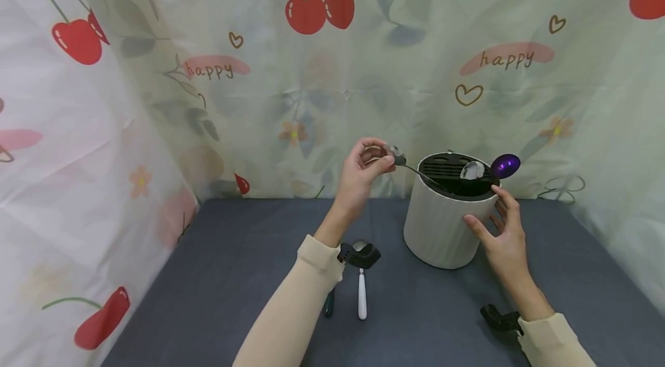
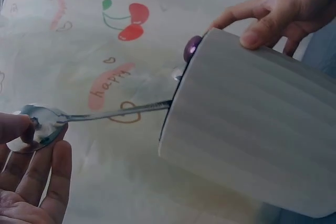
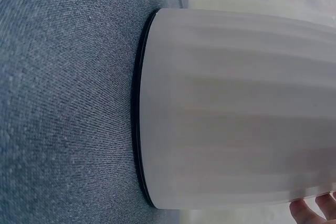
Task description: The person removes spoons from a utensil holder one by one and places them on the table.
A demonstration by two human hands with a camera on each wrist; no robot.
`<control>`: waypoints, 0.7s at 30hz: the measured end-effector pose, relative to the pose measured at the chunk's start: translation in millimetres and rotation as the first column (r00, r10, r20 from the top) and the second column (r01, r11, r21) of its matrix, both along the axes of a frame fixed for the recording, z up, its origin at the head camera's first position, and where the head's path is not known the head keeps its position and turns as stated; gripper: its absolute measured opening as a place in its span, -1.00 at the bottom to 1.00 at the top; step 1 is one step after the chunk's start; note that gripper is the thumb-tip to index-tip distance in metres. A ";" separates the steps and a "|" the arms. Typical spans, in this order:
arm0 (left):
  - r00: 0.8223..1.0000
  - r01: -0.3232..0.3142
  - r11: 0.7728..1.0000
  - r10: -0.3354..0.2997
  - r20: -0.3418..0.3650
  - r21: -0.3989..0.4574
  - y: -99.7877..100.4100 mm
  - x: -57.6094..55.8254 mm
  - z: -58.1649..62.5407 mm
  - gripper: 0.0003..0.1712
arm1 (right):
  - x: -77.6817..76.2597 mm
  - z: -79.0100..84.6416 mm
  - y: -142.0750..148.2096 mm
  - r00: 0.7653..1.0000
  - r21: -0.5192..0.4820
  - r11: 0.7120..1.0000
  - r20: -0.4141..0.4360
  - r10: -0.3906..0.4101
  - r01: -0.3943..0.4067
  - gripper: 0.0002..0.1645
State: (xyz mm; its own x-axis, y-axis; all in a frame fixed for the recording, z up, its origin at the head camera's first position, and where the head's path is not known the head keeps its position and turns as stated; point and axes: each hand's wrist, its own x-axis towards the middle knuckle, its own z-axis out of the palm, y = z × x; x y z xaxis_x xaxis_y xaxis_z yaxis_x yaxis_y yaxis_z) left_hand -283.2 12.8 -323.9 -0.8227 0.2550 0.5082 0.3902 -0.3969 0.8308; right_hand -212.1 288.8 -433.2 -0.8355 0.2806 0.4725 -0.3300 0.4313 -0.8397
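In the head view my left hand (image 1: 358, 173) pinches a metal spoon (image 1: 399, 156) by its bowl, left of a ribbed pale grey utensil holder (image 1: 441, 228). The spoon's thin handle (image 2: 115, 113) slopes to the holder's black slotted top, and its far end is hidden inside. My right hand (image 1: 501, 234) rests on the holder's right side, index fingertip at the rim and thumb against the wall. Two utensils stand in the holder: one with a shiny silver head (image 1: 472, 171) and a purple spoon (image 1: 505, 166) beside the right hand.
On the dark blue-grey tabletop (image 1: 415, 315) lies a spoon with a white handle (image 1: 362, 298). Next to it a dark green handle (image 1: 329, 303) is partly hidden by my left sleeve (image 1: 291, 303). A printed curtain (image 1: 332, 78) hangs behind the table.
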 end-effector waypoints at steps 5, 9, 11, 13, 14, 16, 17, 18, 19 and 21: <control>1.000 -0.011 0.999 0.011 0.000 -0.037 -10.1 -3.0 -9.2 -0.66 | -0.3 -0.1 0.4 1.000 -0.001 1.000 0.002 -0.002 0.002 0.02; 1.000 -0.024 1.000 0.024 0.014 0.001 -16.6 -3.0 -17.6 -0.66 | -0.6 -0.3 1.1 1.000 0.000 1.000 -0.003 0.003 -0.003 0.02; 0.999 -0.036 0.999 0.035 0.027 0.033 -19.9 -1.8 -21.5 -0.68 | -0.8 -0.3 1.1 1.000 0.002 1.000 -0.004 0.006 -0.006 0.02; 0.998 -0.035 0.997 0.032 0.047 0.065 -22.3 -0.5 -25.2 -0.71 | -0.6 -0.3 1.2 1.000 0.003 1.000 -0.003 0.004 -0.004 0.02; 0.998 -0.031 0.996 0.027 0.059 0.082 -23.1 -0.2 -27.1 -0.72 | -0.4 -0.1 1.3 1.000 0.002 1.000 -0.002 0.002 -0.002 0.02; 0.996 -0.019 0.993 0.009 0.084 0.119 -24.7 0.8 -30.6 -0.73 | 0.0 -0.1 1.4 1.000 0.001 1.000 0.000 0.000 0.000 0.02; 0.995 -0.017 0.991 0.004 0.096 0.133 -25.8 1.4 -32.2 -0.73 | 0.1 0.0 1.4 1.000 0.000 1.000 0.001 -0.001 0.001 0.02; 0.994 -0.015 0.989 -0.001 0.110 0.149 -27.0 2.0 -33.7 -0.73 | 0.3 0.1 1.3 1.000 0.001 1.000 0.002 -0.001 0.001 0.02; 0.993 -0.015 0.986 -0.006 0.120 0.167 -28.5 2.4 -35.2 -0.72 | 0.5 0.2 1.2 1.000 0.001 1.000 0.002 -0.001 0.001 0.02; 0.990 -0.027 0.980 -0.001 0.139 0.198 -32.8 3.4 -37.7 -0.72 | 0.7 0.5 0.9 1.000 0.001 1.000 0.003 0.002 -0.002 0.02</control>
State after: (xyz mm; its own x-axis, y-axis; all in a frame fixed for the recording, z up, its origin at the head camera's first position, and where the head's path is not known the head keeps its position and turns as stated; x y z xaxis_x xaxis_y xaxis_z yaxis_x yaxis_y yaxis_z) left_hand -279.8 -20.0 -361.6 -0.8907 0.1494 0.4294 0.2837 -0.5553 0.7817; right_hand -211.4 289.7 -432.7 -0.8376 0.2782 0.4701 -0.3283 0.4316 -0.8402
